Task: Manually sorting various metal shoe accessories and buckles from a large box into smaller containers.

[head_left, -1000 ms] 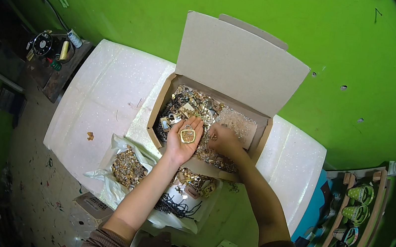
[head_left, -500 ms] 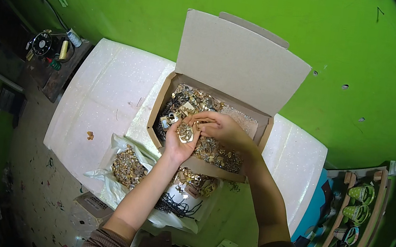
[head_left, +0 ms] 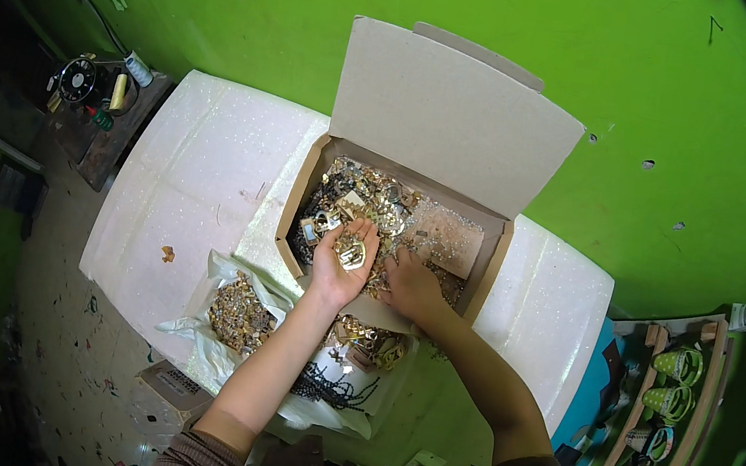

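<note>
My left hand (head_left: pixel 337 275) is held palm up over an open cardboard box (head_left: pixel 304 182), its fingers curved around several shiny gold-coloured metal pieces (head_left: pixel 351 253) lying in the palm. Inside the box is a mixed heap of small gold and silver jewellery parts (head_left: pixel 387 199), with black beads at its left side. My right hand (head_left: pixel 413 287) is down in the front of the box, right beside the left one. Its fingers are bent into the small parts; their tips are hidden, and what they pinch, if anything, does not show.
The box's lid (head_left: pixel 455 112) stands raised toward the green wall (head_left: pixel 606 37). Nearer me, a white plastic bag (head_left: pixel 215 358) holds more gold parts (head_left: pixel 240 314) and black bead strands (head_left: pixel 338 389). White cloth (head_left: pixel 181 189) covers the table. A rack of sandals (head_left: pixel 670 399) stands at the right.
My right hand has left the left palm and moved down and toward me into the small parts at the box's front. The left hand stays in place with the gold pieces.
</note>
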`<state>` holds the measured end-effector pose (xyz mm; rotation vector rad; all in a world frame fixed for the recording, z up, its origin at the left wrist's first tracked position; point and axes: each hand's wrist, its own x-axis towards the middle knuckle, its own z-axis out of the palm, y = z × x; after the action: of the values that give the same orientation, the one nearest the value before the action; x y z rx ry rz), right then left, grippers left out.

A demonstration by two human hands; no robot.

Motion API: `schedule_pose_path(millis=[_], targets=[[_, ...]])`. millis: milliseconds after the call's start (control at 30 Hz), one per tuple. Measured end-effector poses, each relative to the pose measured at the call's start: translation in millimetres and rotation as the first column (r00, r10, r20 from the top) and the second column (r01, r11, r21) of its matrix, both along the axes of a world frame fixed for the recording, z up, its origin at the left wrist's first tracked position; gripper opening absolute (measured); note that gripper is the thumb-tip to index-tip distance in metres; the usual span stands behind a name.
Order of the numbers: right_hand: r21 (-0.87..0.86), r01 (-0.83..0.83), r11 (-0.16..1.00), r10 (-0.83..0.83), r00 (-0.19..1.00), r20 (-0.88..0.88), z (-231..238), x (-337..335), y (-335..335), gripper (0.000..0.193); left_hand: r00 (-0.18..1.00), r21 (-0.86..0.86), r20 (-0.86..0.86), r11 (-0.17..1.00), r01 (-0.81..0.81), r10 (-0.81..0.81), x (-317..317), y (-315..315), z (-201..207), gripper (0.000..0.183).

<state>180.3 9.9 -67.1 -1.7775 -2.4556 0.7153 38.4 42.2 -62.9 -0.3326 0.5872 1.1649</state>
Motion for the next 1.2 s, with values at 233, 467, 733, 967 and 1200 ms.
schedule_pose_path(millis=[233, 467, 733, 967, 1200], targets=[[-0.004, -0.015, 1.0, 0.015, 0.999, 0.039, -3.1, -1.4, 2.0, 0.043, 1.0, 0.002, 0.009, 1.0, -0.008, 0.008, 1.0, -1.4, 0.3, 0.027], [0.051, 0.007, 0.999, -0.004, 0.999, -0.05, -15.5, -7.3, 3.2, 0.022, 1.0, 0.003, -0.014, 1.0, 0.004, -0.004, 0.3, -0.9, -2.0, 0.028], [-0.269, 0.075, 0.96, -0.172, 0.919, -0.355, -8.7, 22.9, 30.5, 0.018, 1.0, 0.006, -0.005, 1.0, 0.021, -0.021, 3.3, -0.9, -2.2, 0.028], [-0.558, 0.118, 0.821, -0.508, 0.598, -0.62, 54.1, 26.9, 42.6, 0.021, 0.992, 0.033, 0.0, 0.992, 0.123, -0.123, 2.4, -2.6, -4.4, 0.027], [-0.254, 0.107, 0.961, -0.261, 0.648, -0.715, 73.3, 14.0, 42.5, 0.023, 0.954, 0.033, -0.011, 0.953, 0.301, -0.301, 10.8, 0.8, 16.1, 0.022]])
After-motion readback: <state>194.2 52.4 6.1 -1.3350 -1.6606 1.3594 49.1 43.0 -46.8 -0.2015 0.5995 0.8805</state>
